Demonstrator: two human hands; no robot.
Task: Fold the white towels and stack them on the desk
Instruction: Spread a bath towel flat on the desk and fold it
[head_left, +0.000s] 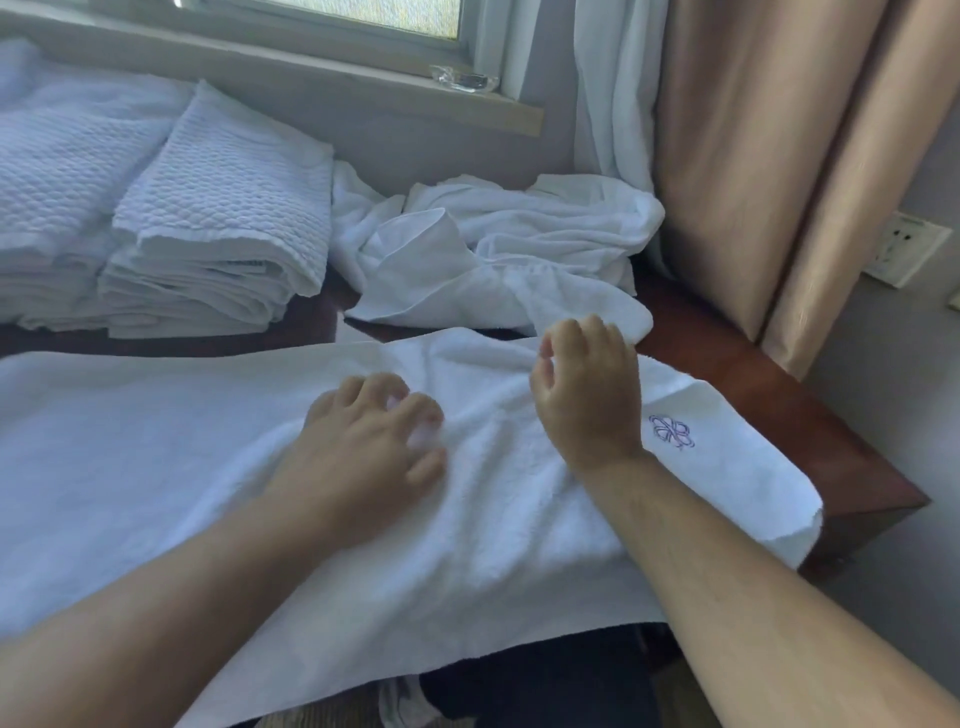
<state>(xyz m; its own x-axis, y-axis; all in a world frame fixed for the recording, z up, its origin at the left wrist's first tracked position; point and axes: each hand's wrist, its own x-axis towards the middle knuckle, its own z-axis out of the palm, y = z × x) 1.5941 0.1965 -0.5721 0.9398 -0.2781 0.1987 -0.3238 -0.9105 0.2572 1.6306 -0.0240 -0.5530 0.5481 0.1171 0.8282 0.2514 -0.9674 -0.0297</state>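
A large white terry towel (156, 467) lies spread flat across the near part of the dark reddish-brown wooden worktop (810, 415). Its near edge hangs over the worktop front, and its right end bears a small purple embroidered flower emblem (671, 431).

Two stacks of folded white waffle-textured towels (218, 223) stand at the far left of the worktop, side by side and touching.

A crumpled heap of unfolded white towels (519, 249) lies at the far centre, just beside the right-hand stack and against the white sheer curtain (613, 93). One loose end of the heap reaches down to the far edge of the spread towel.

A beige heavy curtain (779, 156) hangs at the right, with a white wall socket (904, 247) beyond it.

The left hand (374, 447) rests palm down on the middle of the spread towel, its fingers loosely bent, gripping nothing.

The right hand (587, 395) is raised over the towel's far edge near the emblem, fingers curled; motion blur prevents determining whether it pinches the cloth.
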